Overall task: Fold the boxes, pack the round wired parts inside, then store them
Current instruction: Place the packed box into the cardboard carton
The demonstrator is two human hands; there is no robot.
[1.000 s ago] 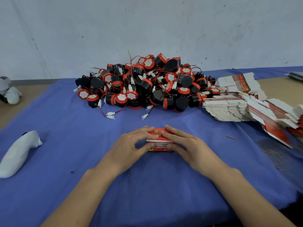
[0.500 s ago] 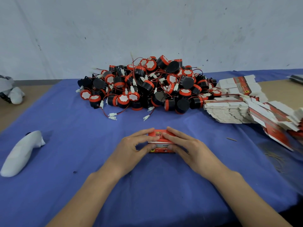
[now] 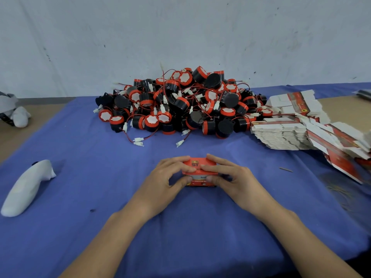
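The red box is the only folded one in view. It sits on the blue cloth at the middle of the table, towards the near edge, and the print on its top and near face is too blurred to read. Both hands are on it. The left hand pinches its left end, with fingers curled over the top and the thumb against the near face. The right hand pinches the right end in the same way, and the fingertips of the two hands nearly meet on the lid.

Behind the box, by the far edge of the cloth, lies one pile of round wired parts. They are black drums with red rims, thin red and black leads and white plugs. There are dozens, too many and too tangled to count. Three white plugs trail out of the pile onto the cloth.

Just right of the pile stands one neat stack of flat box blanks. More loose blanks fan out toward the right edge, and their number cannot be told. One thin stick lies between the box and the blanks.

One white sock-like object lies near the left edge of the cloth. One grey-white bundle rests on the bare tan tabletop beyond it. A scuffed pale wall rises directly behind the table.
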